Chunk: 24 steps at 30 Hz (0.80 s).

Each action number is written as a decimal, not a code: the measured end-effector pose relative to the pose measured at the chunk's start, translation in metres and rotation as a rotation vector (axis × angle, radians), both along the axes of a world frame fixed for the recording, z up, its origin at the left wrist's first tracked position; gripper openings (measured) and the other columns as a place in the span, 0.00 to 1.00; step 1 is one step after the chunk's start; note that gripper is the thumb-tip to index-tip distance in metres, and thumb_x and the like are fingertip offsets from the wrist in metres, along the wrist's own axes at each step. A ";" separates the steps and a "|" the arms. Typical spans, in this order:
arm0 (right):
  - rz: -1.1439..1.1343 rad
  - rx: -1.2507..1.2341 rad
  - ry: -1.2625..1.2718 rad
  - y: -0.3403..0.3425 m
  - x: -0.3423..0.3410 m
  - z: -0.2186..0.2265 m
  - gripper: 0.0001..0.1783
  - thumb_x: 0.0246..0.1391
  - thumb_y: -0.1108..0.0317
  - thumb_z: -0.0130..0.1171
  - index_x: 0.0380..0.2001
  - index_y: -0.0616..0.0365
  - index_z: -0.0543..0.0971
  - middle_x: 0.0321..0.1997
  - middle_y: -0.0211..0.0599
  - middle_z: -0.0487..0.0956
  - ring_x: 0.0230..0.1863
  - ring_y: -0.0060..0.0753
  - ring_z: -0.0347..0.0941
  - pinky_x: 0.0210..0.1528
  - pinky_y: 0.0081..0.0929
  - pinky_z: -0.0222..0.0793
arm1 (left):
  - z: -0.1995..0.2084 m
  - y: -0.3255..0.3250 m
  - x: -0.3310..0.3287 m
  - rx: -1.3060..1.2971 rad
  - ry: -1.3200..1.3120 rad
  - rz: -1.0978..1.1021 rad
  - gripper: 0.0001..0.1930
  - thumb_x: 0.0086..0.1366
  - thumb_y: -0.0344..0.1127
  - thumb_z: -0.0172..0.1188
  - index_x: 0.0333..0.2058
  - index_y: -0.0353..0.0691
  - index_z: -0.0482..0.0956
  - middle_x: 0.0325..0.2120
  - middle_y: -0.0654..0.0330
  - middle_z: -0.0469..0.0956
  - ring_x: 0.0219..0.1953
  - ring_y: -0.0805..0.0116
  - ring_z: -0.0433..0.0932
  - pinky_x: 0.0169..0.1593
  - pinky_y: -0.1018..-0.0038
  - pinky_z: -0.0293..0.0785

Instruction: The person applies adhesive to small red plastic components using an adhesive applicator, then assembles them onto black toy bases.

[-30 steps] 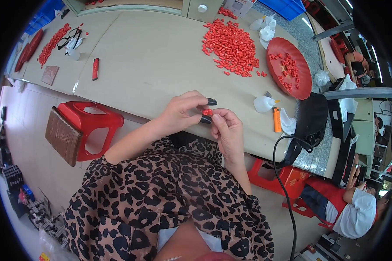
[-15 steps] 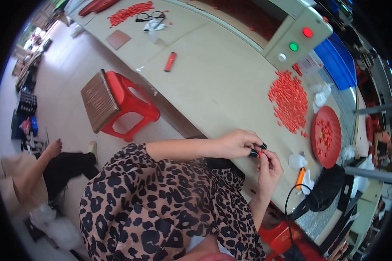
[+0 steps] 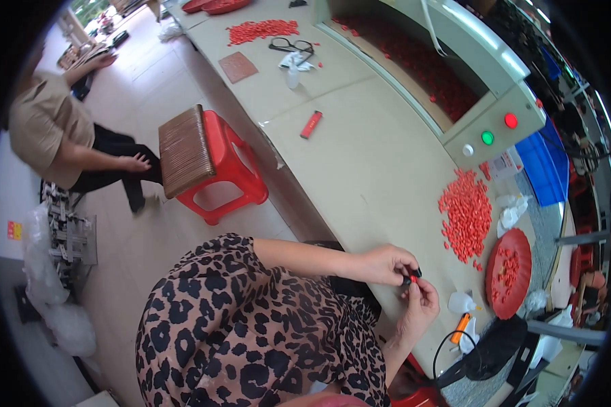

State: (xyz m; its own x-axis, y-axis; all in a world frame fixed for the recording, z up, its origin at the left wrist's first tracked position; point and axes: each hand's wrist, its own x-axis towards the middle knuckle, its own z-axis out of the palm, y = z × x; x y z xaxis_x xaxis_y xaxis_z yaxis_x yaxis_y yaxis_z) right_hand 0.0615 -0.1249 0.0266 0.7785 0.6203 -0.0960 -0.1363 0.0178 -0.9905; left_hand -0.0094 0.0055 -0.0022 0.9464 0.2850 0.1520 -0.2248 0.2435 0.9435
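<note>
My left hand [image 3: 381, 264] and my right hand [image 3: 422, 302] meet at the table's near edge, fingertips together. Black covers sit on the tips of my left thumb and finger. Between the two hands shows a tiny red piece [image 3: 413, 279], pinched from both sides; its exact shape is too small to make out. Beyond them lies a loose pile of small red pieces [image 3: 466, 214]. A red scalloped plate [image 3: 510, 271] to the right carries more of these. Close to my right hand are a small white squeeze bottle [image 3: 461, 302] and an orange-handled tool [image 3: 461, 328].
A machine with coloured buttons [image 3: 487, 138] stands along the table's far side, a blue bin [image 3: 543, 163] beside it. Glasses [image 3: 290, 45], a red lighter-like stick [image 3: 311, 125] and another red pile [image 3: 261, 30] lie farther off. A red stool [image 3: 234, 173] and a walking person [image 3: 54, 136] are at left.
The whole view has shifted, so the table and hands sit lower in it. At left, the person shows more fully, in mid-stride. My hands keep their pinch on the red piece.
</note>
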 end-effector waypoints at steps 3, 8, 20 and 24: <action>-0.032 0.009 -0.080 0.000 0.000 -0.003 0.07 0.43 0.80 0.53 0.30 0.66 0.71 0.26 0.34 0.72 0.22 0.17 0.65 0.25 0.11 0.63 | -0.002 0.000 0.002 0.106 0.017 -0.013 0.11 0.46 0.23 0.54 0.31 0.30 0.68 0.27 0.59 0.72 0.31 0.75 0.72 0.37 0.79 0.70; -0.015 0.006 -0.053 0.004 -0.002 -0.009 0.07 0.44 0.79 0.52 0.31 0.66 0.70 0.25 0.33 0.71 0.22 0.17 0.65 0.24 0.12 0.63 | 0.000 0.004 -0.002 0.138 -0.003 0.033 0.11 0.46 0.22 0.53 0.31 0.30 0.68 0.26 0.59 0.72 0.31 0.75 0.72 0.35 0.80 0.70; -0.063 0.016 -0.106 -0.002 -0.004 -0.019 0.04 0.49 0.73 0.49 0.29 0.63 0.70 0.22 0.28 0.69 0.19 0.13 0.60 0.20 0.11 0.57 | -0.005 0.004 -0.001 0.039 -0.028 0.020 0.10 0.46 0.20 0.50 0.31 0.32 0.68 0.25 0.61 0.73 0.30 0.77 0.73 0.33 0.82 0.69; -0.034 0.010 -0.125 0.000 -0.006 -0.017 0.04 0.49 0.73 0.49 0.28 0.62 0.70 0.21 0.27 0.69 0.19 0.13 0.59 0.20 0.10 0.57 | -0.003 0.005 -0.003 0.050 -0.023 0.018 0.09 0.46 0.20 0.50 0.30 0.32 0.68 0.24 0.62 0.72 0.29 0.78 0.72 0.33 0.82 0.69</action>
